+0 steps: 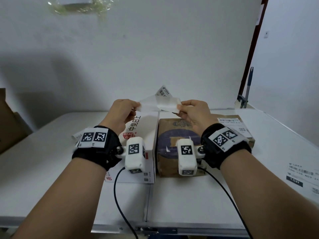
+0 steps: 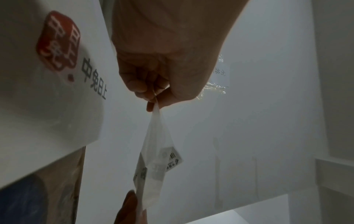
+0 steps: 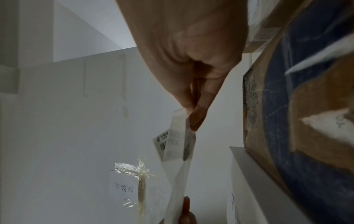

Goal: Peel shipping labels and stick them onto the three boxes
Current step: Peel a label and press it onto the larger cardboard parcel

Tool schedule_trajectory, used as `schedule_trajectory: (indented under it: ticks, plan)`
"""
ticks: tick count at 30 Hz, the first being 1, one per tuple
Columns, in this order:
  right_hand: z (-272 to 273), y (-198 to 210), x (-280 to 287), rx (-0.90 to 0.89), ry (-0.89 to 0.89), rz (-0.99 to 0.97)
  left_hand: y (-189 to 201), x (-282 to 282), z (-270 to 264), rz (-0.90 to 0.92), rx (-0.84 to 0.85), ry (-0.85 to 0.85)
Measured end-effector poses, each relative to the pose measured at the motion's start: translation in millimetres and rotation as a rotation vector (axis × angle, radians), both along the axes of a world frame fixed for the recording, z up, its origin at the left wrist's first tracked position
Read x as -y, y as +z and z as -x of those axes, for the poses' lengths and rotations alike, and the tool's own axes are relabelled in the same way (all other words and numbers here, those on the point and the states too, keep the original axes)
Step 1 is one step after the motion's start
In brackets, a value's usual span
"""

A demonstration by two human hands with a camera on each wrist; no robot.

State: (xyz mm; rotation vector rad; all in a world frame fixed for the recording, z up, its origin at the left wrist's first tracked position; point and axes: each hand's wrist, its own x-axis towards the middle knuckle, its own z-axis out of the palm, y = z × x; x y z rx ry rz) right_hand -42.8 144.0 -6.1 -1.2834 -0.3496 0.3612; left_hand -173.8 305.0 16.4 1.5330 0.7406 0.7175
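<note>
Left hand fingers pinching backing sheet, right hand pinching label, print seemingly turned away

White tabletop, seam running front to back near the middle. On it, side by side & touching: white box w/ red logo on the left, brown cardboard box w/ blue print on the right. Behind-right of that, a flatter brown box w/ a label on top. Loose label sheet lies at the tabletop's right edge. Two black cables trail across the front.
</note>
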Motion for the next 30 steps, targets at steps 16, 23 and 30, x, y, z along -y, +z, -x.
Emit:
schedule_trajectory:
  ticks: [16,23,30]
  plan:
    - [-3.6,-9.7,-1.8,-0.024,-0.058,0.045,-2.9,-56.7,20.4,0.228,-0.054,0.105]
    - [-14.5,-11.6,0.8,-0.05,-0.145,0.017,-8.1,-75.5,42.5,0.246,0.045,0.308]
    - [-8.4,-17.0,-5.8,-0.002,-0.133,0.036,-28.8,-83.0,53.8,0.213,0.064,0.254]
